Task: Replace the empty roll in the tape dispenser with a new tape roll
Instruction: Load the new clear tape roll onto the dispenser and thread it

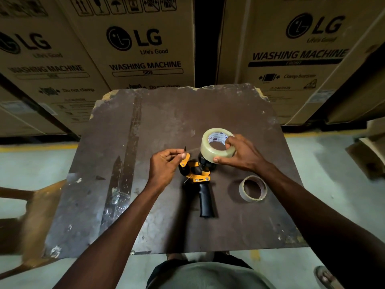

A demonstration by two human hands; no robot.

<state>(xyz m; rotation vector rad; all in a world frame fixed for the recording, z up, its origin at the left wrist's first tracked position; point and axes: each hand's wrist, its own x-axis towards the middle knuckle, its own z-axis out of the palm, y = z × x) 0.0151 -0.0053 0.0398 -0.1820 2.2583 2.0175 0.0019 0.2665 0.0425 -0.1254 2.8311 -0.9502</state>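
Both hands work over the tape dispenser (pixel 198 176), which lies on the worn table (pixel 166 122) with its handle toward the person. Right hand (pixel 239 155) grips the new tape roll (pixel 216 146) above the dispenser's hub, thumb under, fingers through the core. Left hand (pixel 164 165) pinches the pulled free end near the yellow front plate. Empty roll (pixel 253 188) lies apart, right of the handle. Risk: the stretched film may fold onto itself or twist before threading, if tension slackens.

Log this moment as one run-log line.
right hand: grips new tape roll above dispenser | left hand: pinches tape end | empty core: on table, right of dispenser | roll not clearly seated
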